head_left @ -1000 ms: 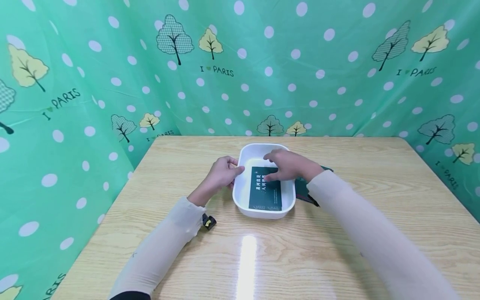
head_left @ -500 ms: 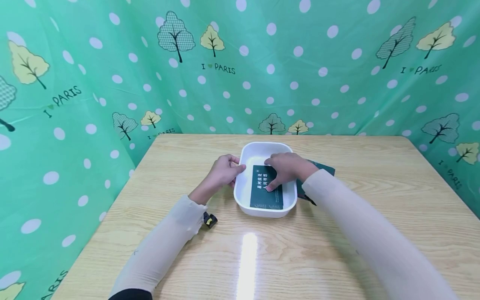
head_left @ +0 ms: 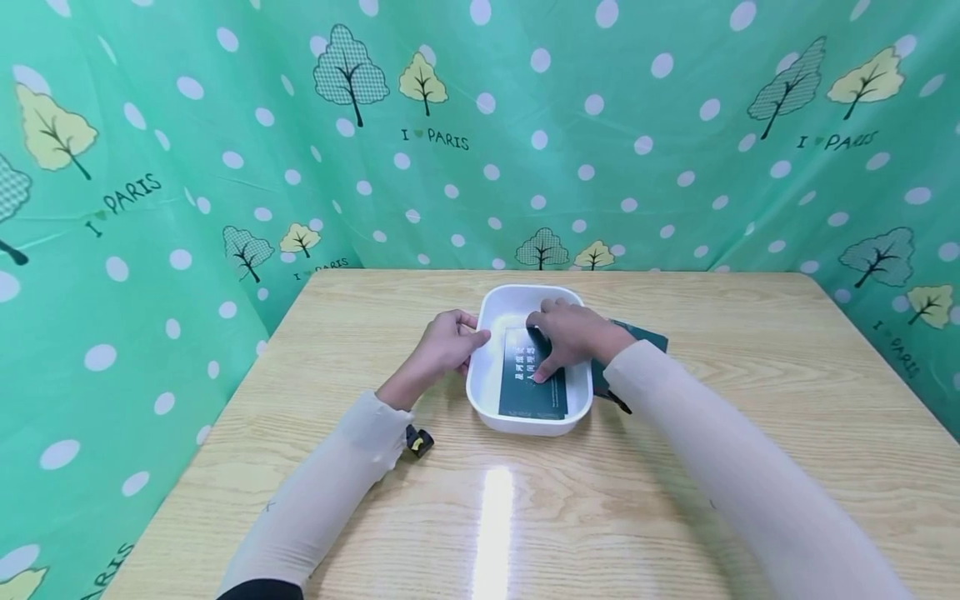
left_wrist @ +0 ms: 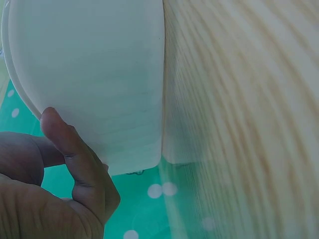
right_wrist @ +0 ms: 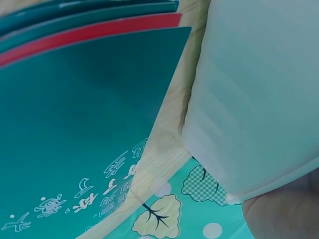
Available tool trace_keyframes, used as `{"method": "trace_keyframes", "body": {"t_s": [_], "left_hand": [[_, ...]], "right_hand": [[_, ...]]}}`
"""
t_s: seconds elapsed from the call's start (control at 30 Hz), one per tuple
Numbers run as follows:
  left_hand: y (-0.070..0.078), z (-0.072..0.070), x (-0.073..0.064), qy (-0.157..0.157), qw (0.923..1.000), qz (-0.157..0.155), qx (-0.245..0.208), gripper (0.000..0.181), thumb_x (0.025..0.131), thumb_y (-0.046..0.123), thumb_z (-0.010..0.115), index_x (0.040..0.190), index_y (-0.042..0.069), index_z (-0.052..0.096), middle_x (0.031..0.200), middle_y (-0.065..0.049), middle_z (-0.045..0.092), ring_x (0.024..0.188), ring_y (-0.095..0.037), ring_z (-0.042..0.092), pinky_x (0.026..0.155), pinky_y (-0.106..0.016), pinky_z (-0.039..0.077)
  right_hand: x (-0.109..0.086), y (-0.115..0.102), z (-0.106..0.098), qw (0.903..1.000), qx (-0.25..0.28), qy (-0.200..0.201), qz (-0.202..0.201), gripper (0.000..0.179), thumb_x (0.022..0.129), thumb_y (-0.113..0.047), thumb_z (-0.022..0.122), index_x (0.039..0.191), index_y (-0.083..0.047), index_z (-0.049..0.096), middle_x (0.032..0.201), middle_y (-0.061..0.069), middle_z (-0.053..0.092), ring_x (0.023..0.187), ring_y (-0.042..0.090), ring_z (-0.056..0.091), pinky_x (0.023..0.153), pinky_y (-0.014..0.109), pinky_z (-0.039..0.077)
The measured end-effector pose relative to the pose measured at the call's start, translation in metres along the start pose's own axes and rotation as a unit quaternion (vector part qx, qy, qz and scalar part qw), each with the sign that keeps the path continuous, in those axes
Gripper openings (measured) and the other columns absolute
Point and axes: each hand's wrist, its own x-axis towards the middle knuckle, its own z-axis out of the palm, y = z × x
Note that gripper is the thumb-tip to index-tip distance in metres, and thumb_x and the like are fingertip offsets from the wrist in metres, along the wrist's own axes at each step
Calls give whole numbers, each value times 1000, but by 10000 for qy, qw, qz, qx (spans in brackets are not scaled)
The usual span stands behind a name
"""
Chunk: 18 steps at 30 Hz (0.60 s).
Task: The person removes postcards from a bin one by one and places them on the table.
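Observation:
A white plastic tub [head_left: 528,427] stands on the table. My left hand [head_left: 447,342] holds its left rim, thumb on the edge and fingers along the outer wall; the left wrist view shows that wall [left_wrist: 99,74] close up. Inside the tub lies a dark green booklet [head_left: 521,400] with white characters on its cover. My right hand [head_left: 572,335] reaches over the right rim and grips the booklet, thumb on the cover and fingers at its far edge. In the right wrist view most of that hand [right_wrist: 281,214] is hidden behind the tub wall.
Right of the tub, partly under the right forearm, lie more dark green booklets [head_left: 643,335], one layer red in the right wrist view. A small black object with a yellow mark [head_left: 420,442] sits beside the left sleeve. A green patterned curtain [head_left: 480,167] hangs behind the table.
The right hand has come down onto the booklet in the tub, its thumb landing on the cover. Since half a second ago the booklet has tilted slightly. The left hand keeps its hold.

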Motion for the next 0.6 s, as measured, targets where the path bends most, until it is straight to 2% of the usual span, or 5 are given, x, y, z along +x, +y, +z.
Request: {"method": "trace_keyframes", "body": {"t_s": [0.17,0.3,0.43,0.6], "left_hand": [[0,-1,0,-21,10000,-10,-12,26,101,18,68,117,1,57,83,-15,66,49,-16,55,43,-27,52],[1,-2,-1,-7,10000,-14,2,26,101,18,67,117,1,57,81,-13,65,49,-16,55,44,-27,52],[1,-2,-1,-23,10000,14,20,26,100,17,68,118,1,57,82,-14,65,48,-16,55,44,-29,53],[1,-2,0,-45,10000,-4,34,27,100,18,68,117,1,57,85,-16,67,48,-15,56,45,-31,55]], "right_hand": [[-1,1,-1,9992,291,277,-14,94,70,-53,91,146,-13,52,131,10,52,118,29,47,106,48,50],[-1,1,-3,9965,725,416,-58,85,77,-41,91,144,-9,51,129,10,54,115,27,52,105,45,52],[-3,2,-4,9930,1039,530,-168,73,86,-32,85,143,-7,49,132,12,56,115,26,56,107,45,51],[-6,3,-4,9869,1335,879,-238,60,96,-24,75,147,-9,47,137,13,51,119,28,55,108,47,50]]}}
